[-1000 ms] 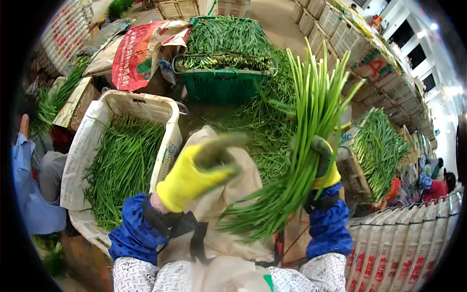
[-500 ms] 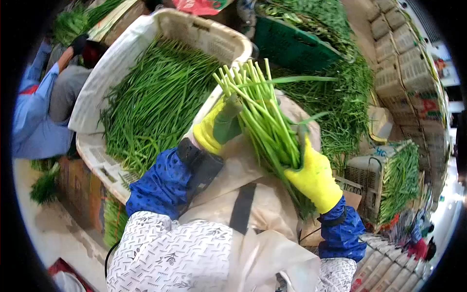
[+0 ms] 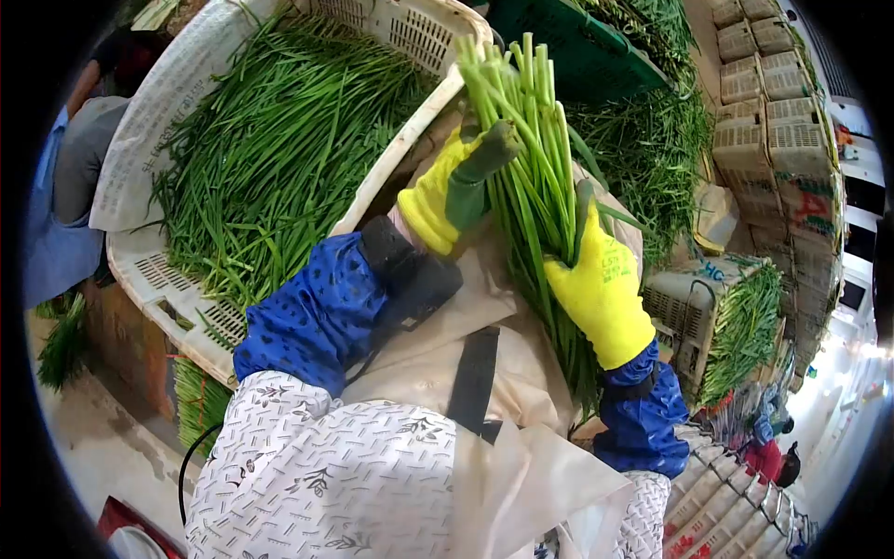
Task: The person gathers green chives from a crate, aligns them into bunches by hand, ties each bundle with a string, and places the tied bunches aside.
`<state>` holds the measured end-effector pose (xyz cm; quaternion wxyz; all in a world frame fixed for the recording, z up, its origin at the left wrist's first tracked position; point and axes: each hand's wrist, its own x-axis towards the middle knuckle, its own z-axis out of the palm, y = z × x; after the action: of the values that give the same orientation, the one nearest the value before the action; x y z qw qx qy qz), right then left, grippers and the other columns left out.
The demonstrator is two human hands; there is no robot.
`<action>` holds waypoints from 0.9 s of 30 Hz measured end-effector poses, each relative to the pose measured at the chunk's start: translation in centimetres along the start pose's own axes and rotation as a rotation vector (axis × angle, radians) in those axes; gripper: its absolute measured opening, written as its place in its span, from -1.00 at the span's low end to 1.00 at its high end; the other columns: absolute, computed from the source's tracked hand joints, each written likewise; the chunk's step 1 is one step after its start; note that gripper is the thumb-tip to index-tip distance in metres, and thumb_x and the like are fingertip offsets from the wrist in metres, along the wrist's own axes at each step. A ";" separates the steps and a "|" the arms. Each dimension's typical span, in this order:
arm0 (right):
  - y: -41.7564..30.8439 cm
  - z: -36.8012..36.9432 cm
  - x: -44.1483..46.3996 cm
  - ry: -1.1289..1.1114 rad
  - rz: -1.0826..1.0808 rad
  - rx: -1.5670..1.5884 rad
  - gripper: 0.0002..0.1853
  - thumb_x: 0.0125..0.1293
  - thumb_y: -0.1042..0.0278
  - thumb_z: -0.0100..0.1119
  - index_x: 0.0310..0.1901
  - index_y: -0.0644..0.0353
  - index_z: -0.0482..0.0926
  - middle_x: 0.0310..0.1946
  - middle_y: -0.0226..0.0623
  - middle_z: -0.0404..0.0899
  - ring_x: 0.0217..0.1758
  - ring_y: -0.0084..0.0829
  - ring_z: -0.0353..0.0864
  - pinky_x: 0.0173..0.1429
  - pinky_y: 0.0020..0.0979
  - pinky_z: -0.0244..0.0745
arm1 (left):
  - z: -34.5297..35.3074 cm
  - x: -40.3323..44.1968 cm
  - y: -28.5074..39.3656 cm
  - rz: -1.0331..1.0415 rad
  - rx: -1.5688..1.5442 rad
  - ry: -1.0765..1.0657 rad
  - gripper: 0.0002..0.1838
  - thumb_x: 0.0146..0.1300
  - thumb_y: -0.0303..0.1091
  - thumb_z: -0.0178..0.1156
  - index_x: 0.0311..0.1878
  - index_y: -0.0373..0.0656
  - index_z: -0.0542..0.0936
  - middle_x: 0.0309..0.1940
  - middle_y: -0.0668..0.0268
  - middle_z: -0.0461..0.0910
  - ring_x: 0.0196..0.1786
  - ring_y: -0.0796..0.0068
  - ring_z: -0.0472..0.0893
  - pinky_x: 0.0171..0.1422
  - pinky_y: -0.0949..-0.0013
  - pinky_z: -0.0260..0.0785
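A bunch of long-stemmed leafy greens (image 3: 538, 186) is held tilted in front of my apron, pale cut ends up and leaves hanging down. My right hand (image 3: 601, 289), in a yellow glove with a green palm, is closed around its lower middle, thumb on top. My left hand (image 3: 453, 186), gloved alike, pinches at the left side of the stalks near their cut ends; its thumb lies against them and its other fingers are partly hidden. Beyond my left arm stands a large white plastic basket (image 3: 410, 140) heaped with loose greens (image 3: 279, 158).
Behind the bunch is a green crate (image 3: 568, 47), with more loose greens (image 3: 643, 140) beside it. A packed crate of greens (image 3: 689, 298) stands at right, near stacked crates (image 3: 773, 140). Another person (image 3: 79, 177) sits at far left.
The bunch has turned more upright and its cut ends now reach higher in view. My left hand has shifted right and up along the stalks. The white basket appears lower left.
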<state>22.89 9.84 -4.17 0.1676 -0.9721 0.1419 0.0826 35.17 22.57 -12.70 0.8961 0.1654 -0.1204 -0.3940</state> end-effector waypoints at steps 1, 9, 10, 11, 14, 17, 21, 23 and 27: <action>0.3 0.6 0.0 -0.010 -0.022 -0.079 -0.05 0.06 0.06 0.29 0.36 0.48 0.07 -0.25 0.02 0.61 -0.26 0.00 0.62 -0.18 -0.14 0.51 | -0.2 0.5 -0.2 -0.009 0.062 -0.003 -0.58 0.33 -0.23 0.21 0.18 -0.16 0.40 -0.03 0.36 0.51 0.01 0.53 0.54 0.10 0.41 0.47; -0.7 -5.2 -1.0 -0.211 -0.058 -0.081 -0.11 -0.04 -0.07 0.40 0.22 0.45 0.35 -0.34 -0.09 0.64 -0.29 -0.13 0.66 -0.26 -0.21 0.53 | -0.4 3.4 -0.6 -0.184 0.327 -0.081 -0.59 0.25 -0.42 0.24 0.15 -0.32 0.48 -0.18 0.15 0.66 -0.10 0.42 0.65 -0.03 0.38 0.54; -0.4 -6.7 -1.0 -0.194 -0.043 -0.022 -0.16 -0.05 -0.05 0.43 0.17 0.42 0.42 -0.35 -0.09 0.64 -0.27 -0.14 0.67 -0.25 -0.22 0.54 | -0.6 3.4 -0.6 -0.163 0.412 -0.117 -0.63 0.27 -0.43 0.21 0.12 -0.33 0.50 -0.16 0.15 0.66 -0.08 0.41 0.65 -0.01 0.37 0.53; 0.2 -6.4 -0.4 0.108 -0.046 0.188 -0.26 -0.04 0.08 0.45 0.15 0.35 0.47 -0.31 -0.03 0.63 -0.21 -0.12 0.67 -0.19 -0.23 0.56 | -0.6 3.4 -0.6 -0.148 0.494 -0.158 -0.67 0.29 -0.44 0.18 0.10 -0.34 0.52 -0.14 0.14 0.66 -0.07 0.40 0.65 0.01 0.36 0.53; 4.0 -5.4 4.6 0.436 -0.325 -0.063 -0.38 0.07 0.29 0.39 0.18 0.31 0.44 -0.13 -0.01 0.63 -0.14 -0.19 0.68 -0.13 -0.30 0.55 | 0.5 3.7 -0.9 -0.018 0.692 -0.241 -0.77 0.31 -0.48 0.11 -0.03 -0.35 0.59 -0.10 0.15 0.65 -0.05 0.41 0.64 0.03 0.37 0.51; 5.4 -3.9 6.8 -0.018 -0.038 0.635 -0.47 0.14 0.41 0.32 0.18 0.23 0.46 -0.15 -0.11 0.67 -0.15 -0.23 0.69 -0.07 -0.38 0.54 | 1.5 3.9 -0.5 -0.124 0.625 -0.139 -0.80 0.28 -0.48 0.15 -0.09 -0.37 0.62 -0.12 0.16 0.65 -0.09 0.44 0.64 0.01 0.41 0.50; 6.8 -5.2 8.2 0.100 -0.381 0.358 -0.64 0.12 0.57 0.29 0.00 0.23 0.61 -0.17 -0.18 0.68 -0.18 -0.36 0.70 -0.11 -0.44 0.56 | -0.5 4.5 -1.2 0.227 0.951 -0.371 -0.77 0.24 -0.45 0.22 -0.08 -0.37 0.60 -0.21 0.22 0.67 -0.15 0.45 0.66 -0.07 0.45 0.51; 6.9 -7.9 9.6 0.214 -0.522 0.173 -0.64 0.12 0.57 0.28 0.00 0.20 0.62 -0.16 -0.21 0.69 -0.15 -0.43 0.69 -0.08 -0.46 0.56 | -0.6 4.8 -1.6 0.221 0.901 -0.353 -0.72 0.19 -0.43 0.27 -0.06 -0.34 0.58 -0.22 0.22 0.66 -0.18 0.41 0.67 -0.10 0.43 0.53; 11.1 -13.5 13.9 0.481 -0.448 0.159 -0.69 0.23 0.53 0.21 0.03 0.18 0.62 -0.14 -0.28 0.70 -0.14 -0.50 0.65 -0.03 -0.50 0.53 | 1.2 5.0 -1.4 -0.207 0.462 -0.056 -0.62 0.08 -0.38 0.33 -0.03 -0.30 0.55 -0.26 0.21 0.65 -0.26 0.36 0.67 -0.17 0.36 0.57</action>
<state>34.17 -8.31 2.11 0.2186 -0.9546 -0.0338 -0.1995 37.17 17.74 -11.75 0.7857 0.3662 -0.2146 -0.4500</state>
